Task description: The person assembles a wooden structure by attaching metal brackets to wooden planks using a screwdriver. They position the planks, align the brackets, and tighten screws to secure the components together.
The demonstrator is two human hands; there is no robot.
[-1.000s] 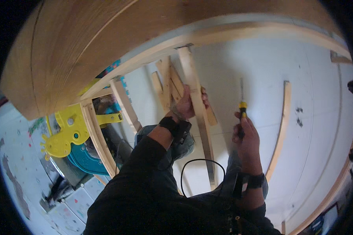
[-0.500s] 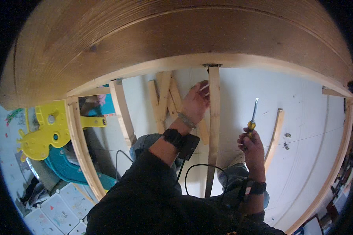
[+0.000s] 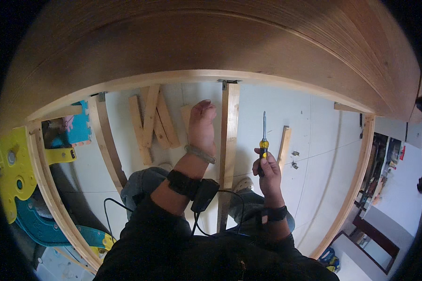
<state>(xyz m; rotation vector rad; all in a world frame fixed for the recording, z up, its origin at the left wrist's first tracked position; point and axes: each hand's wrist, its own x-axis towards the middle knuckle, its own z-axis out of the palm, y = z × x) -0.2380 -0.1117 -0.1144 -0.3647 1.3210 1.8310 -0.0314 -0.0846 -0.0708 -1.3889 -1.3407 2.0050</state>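
Note:
A wooden tabletop [image 3: 211,42] fills the upper view, seen from over its edge. Under it runs an upright wooden leg [image 3: 229,136] joined to the edge by a small metal bracket [image 3: 224,83]. My left hand [image 3: 202,126] is closed into a fist just left of that leg, close to or touching it; whether it grips anything I cannot tell. My right hand [image 3: 266,171] holds a screwdriver [image 3: 264,136] with a yellow and black handle, shaft pointing up, just right of the leg. Both wrists wear black bands.
Loose wooden slats [image 3: 150,122] lie on the pale floor [image 3: 314,136] beyond my knees. A short wood piece [image 3: 284,143] and small metal parts [image 3: 294,159] lie at the right. Another table leg [image 3: 105,140] curves down at the left, one [image 3: 356,178] at the right. Yellow and blue plastic things [image 3: 14,173] stand far left.
The view has shifted, so the tabletop fills more of the frame. My left hand has let go of the leg and drawn to its left; the screwdriver has come nearer the leg.

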